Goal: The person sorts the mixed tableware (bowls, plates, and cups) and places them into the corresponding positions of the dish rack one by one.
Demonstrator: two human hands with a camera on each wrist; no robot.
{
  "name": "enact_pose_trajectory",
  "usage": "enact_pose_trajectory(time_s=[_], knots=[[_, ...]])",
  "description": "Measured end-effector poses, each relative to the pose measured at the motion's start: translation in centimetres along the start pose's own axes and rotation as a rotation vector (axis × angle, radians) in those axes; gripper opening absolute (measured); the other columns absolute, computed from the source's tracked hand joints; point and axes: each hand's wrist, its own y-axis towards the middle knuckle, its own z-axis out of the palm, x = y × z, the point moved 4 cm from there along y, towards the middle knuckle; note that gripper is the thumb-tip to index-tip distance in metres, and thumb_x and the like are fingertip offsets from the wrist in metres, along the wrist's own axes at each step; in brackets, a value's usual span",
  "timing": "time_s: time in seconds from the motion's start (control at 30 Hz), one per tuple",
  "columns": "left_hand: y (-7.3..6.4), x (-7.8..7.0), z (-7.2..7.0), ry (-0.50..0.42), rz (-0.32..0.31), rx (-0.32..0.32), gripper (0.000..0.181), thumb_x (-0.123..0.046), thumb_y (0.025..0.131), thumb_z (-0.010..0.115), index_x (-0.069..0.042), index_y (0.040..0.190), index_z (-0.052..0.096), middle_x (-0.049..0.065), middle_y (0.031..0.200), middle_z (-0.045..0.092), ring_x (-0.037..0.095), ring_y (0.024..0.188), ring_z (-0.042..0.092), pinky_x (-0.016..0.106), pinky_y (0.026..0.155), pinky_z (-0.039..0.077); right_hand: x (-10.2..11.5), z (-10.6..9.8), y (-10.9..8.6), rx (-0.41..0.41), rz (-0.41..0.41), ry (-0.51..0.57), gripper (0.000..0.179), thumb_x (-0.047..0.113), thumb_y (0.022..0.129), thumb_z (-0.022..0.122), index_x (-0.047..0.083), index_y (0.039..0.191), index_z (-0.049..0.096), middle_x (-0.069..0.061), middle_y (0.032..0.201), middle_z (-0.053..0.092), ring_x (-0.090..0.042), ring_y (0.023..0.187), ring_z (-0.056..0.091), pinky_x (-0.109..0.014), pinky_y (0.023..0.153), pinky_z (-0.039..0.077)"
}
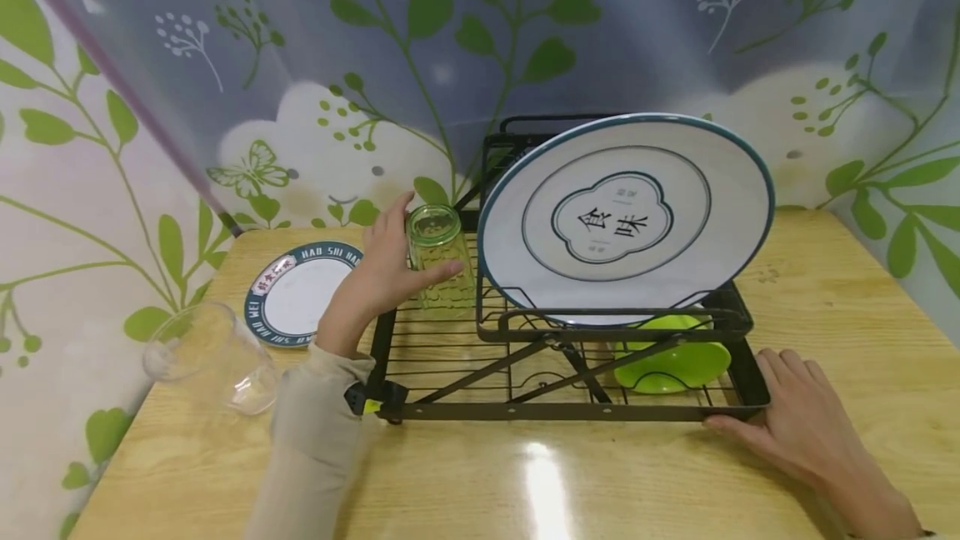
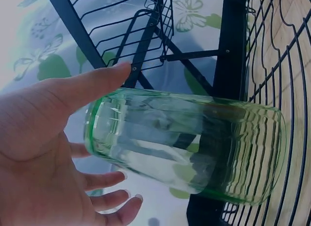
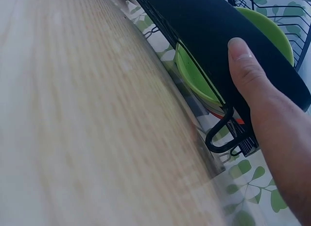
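An upside-down green glass tumbler (image 1: pixel 442 273) stands on the wire base at the left of a black two-tier dish rack (image 1: pixel 465 412). My left hand (image 1: pixel 382 273) is spread around the tumbler's upper end, thumb on one side and fingers on the other. In the left wrist view, gaps show between the tumbler (image 2: pixel 165 143) and my loosely bent fingers (image 2: pixel 109 180). At the rack's right front corner, my right hand (image 1: pixel 806 419) holds the frame. Its thumb (image 3: pixel 248 70) lies on the black side panel in the right wrist view; the other fingers are hidden there.
A large white plate (image 1: pixel 517 227) with a blue rim leans in the rack's upper tier. Below it sits a bright green bowl (image 1: pixel 675 369). On the table left of the rack are a blue-rimmed plate (image 1: pixel 292 307) and a clear glass vessel (image 1: pixel 213 357). Patterned fabric hangs behind.
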Motion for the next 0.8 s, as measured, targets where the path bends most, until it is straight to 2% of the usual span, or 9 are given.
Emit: enact_pose_trajectory(time_s=[0.1,0.2,0.33,0.47,0.6,0.73,0.8], knots=[[-1.2,-0.3,-0.2,0.023,0.007,-0.041,0.108,-0.048,0.084,0.071,-0.012,0.155,-0.002,0.026,0.155,0.009,0.046,0.141,0.007,0.065,0.107,0.024,0.1,0.2,-0.1,0.013,0.008,0.002,0.105,0.077,0.061,0.068,-0.016,0.107,0.052,-0.03,0.099,0.054,-0.043,0.09,0.049,-0.053,0.076,0.039],[-3.3,-1.4,-0.5,0.035,0.038,-0.126,0.102,-0.04,0.086,0.073,-0.007,0.154,0.005,0.028,0.152,0.012,0.047,0.139,0.01,0.063,0.108,0.02,0.1,0.2,-0.3,0.013,0.006,0.011,0.106,0.076,0.061,0.068,-0.016,0.11,0.052,-0.028,0.098,0.054,-0.041,0.089,0.049,-0.052,0.075,0.039],[-6.0,-2.8,-1.1,0.043,0.116,-0.246,0.09,-0.032,0.086,0.073,-0.003,0.151,0.017,0.027,0.15,0.019,0.044,0.136,0.015,0.06,0.108,0.02,0.1,0.2,-0.2,-0.013,-0.008,0.034,0.098,0.071,0.058,0.073,-0.012,0.107,0.053,-0.023,0.094,0.054,-0.038,0.085,0.048,-0.049,0.071,0.037],[-7.5,-3.4,-1.7,0.074,0.195,-0.377,0.076,-0.023,0.087,0.074,0.001,0.145,0.032,0.025,0.143,0.032,0.043,0.13,0.024,0.056,0.106,0.025,0.0,0.2,0.0,-0.027,-0.01,0.057,0.087,0.064,0.057,0.077,-0.006,0.102,0.054,-0.019,0.091,0.056,-0.035,0.082,0.049,-0.048,0.068,0.037],[-8.2,-2.9,-1.9,0.079,0.239,-0.482,0.063,-0.014,0.086,0.073,0.004,0.137,0.043,0.025,0.138,0.039,0.043,0.126,0.03,0.054,0.103,0.029,0.1,0.3,0.1,-0.015,0.0,0.068,0.079,0.062,0.057,0.078,-0.002,0.097,0.054,-0.016,0.089,0.057,-0.033,0.08,0.05,-0.045,0.065,0.036],[-8.6,-1.2,-1.4,0.103,0.213,-0.557,0.058,-0.011,0.086,0.072,0.004,0.135,0.044,0.027,0.134,0.041,0.045,0.123,0.033,0.055,0.1,0.032,0.1,0.4,0.1,-0.023,-0.005,0.084,0.074,0.06,0.056,0.08,0.002,0.094,0.054,-0.015,0.089,0.057,-0.032,0.08,0.05,-0.044,0.065,0.035],[-8.7,-0.3,-1.3,0.139,0.207,-0.616,0.061,-0.011,0.084,0.074,0.004,0.135,0.045,0.028,0.134,0.04,0.046,0.123,0.032,0.057,0.101,0.03,0.1,0.4,0.0,-0.025,-0.007,0.095,0.073,0.059,0.055,0.081,0.003,0.093,0.053,-0.015,0.089,0.057,-0.032,0.08,0.05,-0.045,0.065,0.036]])
